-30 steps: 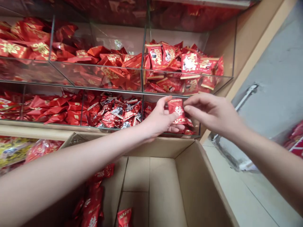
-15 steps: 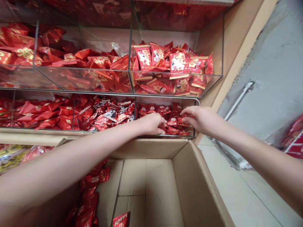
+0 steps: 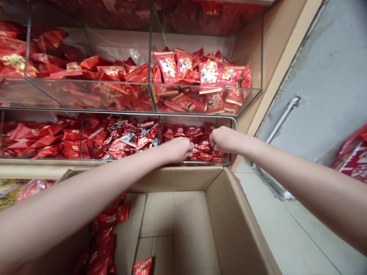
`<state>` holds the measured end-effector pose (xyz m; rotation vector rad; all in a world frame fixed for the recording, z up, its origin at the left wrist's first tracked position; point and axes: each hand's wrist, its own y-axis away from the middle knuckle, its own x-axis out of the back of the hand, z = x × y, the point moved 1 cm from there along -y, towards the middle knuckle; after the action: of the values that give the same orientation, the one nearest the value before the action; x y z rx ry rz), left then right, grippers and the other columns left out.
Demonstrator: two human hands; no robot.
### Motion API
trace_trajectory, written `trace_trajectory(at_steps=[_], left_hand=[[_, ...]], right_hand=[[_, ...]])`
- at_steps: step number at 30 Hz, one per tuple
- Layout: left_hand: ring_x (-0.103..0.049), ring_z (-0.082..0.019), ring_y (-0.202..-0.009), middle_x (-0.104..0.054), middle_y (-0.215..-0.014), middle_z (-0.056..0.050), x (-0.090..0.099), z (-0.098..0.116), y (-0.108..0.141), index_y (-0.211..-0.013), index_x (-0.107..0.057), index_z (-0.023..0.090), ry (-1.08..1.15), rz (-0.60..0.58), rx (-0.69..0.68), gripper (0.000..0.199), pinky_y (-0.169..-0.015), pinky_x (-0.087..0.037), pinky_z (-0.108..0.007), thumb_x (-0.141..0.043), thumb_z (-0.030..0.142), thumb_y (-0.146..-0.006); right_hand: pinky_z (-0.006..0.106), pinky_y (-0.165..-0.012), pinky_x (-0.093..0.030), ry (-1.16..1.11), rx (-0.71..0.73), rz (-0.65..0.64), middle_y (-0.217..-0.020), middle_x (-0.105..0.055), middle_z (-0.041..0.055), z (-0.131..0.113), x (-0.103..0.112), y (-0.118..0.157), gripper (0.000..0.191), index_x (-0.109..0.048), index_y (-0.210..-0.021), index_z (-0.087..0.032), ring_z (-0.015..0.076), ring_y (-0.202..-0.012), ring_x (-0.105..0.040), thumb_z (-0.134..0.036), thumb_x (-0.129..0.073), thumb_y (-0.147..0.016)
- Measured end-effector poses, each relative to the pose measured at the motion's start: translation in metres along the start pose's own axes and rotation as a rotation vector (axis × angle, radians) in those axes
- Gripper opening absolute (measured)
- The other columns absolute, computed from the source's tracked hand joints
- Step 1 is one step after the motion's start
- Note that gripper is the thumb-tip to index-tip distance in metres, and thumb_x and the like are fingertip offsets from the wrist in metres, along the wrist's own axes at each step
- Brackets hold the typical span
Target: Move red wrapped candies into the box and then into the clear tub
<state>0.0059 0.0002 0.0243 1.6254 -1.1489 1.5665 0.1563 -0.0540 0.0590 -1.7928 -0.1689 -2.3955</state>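
Small red candy packets (image 3: 204,145) with white lettering fill the lower right bin of the shelf, and both hands reach into that bin. My left hand (image 3: 181,149) is closed over its left front part, fingers curled under and mostly out of sight. At its right end, my right hand (image 3: 225,139) is closed in a fist against the packets. Whatever either hand may hold is hidden. Below my forearms stands an open cardboard box (image 3: 177,176). More red packets (image 3: 110,219) lie along its left side, and a single packet (image 3: 143,266) marked HAPPY lies nearer me.
Clear dividers (image 3: 153,95) split the shelf into bins of red-wrapped sweets. Larger red packets (image 3: 210,74) sit in the bin above my hands. A wooden side panel (image 3: 275,76) borders a grey wall (image 3: 329,84). Pale floor tiles (image 3: 298,229) lie right of the box.
My right hand's fingers have curled from lying over the packets into a fist. My left hand remains closed at the bin's front. The whole view has shifted slightly.
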Motion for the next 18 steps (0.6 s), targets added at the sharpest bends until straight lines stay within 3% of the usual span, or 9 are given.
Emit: trace_trajectory(at_steps=[6,18], left_hand=[[-0.057,-0.015,-0.065,-0.065,-0.07,-0.007,-0.001,-0.001,-0.002,-0.07,-0.067,0.013,-0.016,-0.012,0.009,0.015,-0.063,-0.041,-0.023,-0.052,0.015,-0.073],[-0.058,-0.016,-0.069,-0.063,-0.076,-0.008,0.01,0.01,0.008,-0.072,-0.066,0.013,-0.051,0.007,-0.01,0.016,-0.065,-0.043,-0.024,-0.05,0.011,-0.073]], right_hand=[[0.021,-0.056,-0.043,0.069,-0.015,-0.151,-0.082,-0.068,0.0084,-0.009,0.013,-0.001,0.017,-0.069,-0.083,-0.011,0.0186,-0.075,-0.063,-0.009,-0.06,-0.068],[0.023,-0.051,-0.038,0.073,-0.044,-0.088,-0.08,-0.067,0.009,0.0,0.01,0.01,0.025,-0.067,-0.084,-0.014,0.0191,-0.072,-0.062,-0.004,-0.051,-0.067]])
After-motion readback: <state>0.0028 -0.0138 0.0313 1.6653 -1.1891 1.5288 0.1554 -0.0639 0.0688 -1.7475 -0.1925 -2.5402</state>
